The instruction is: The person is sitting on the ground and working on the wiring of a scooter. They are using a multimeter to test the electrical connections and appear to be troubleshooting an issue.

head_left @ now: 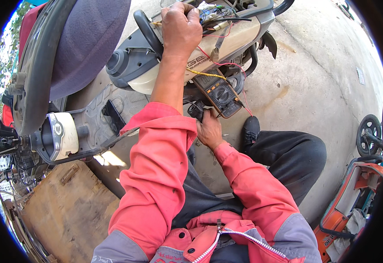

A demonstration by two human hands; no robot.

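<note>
At the top, my left hand (180, 31) reaches to the opened body of a scooter (156, 79), beside a bundle of wires (220, 16). Its fingers are curled closed; whatever is between them is hidden. Lower down, my right hand (211, 129) is closed at a black rounded part (196, 110), its fingertips partly out of sight. Just above that hand, a dark multimeter (221, 94) with a round dial leans against the scooter's side. A yellow wire (205, 74) runs over the meter's top, and a thin red lead (243, 83) loops past its right side.
The scooter's purple-grey seat (90, 44) is tipped up at the left. A black phone-like object (112, 116) lies on the footboard. A wooden board (71, 210) is at lower left. An orange machine (338, 206) and a black wheel (369, 135) stand at the right on concrete.
</note>
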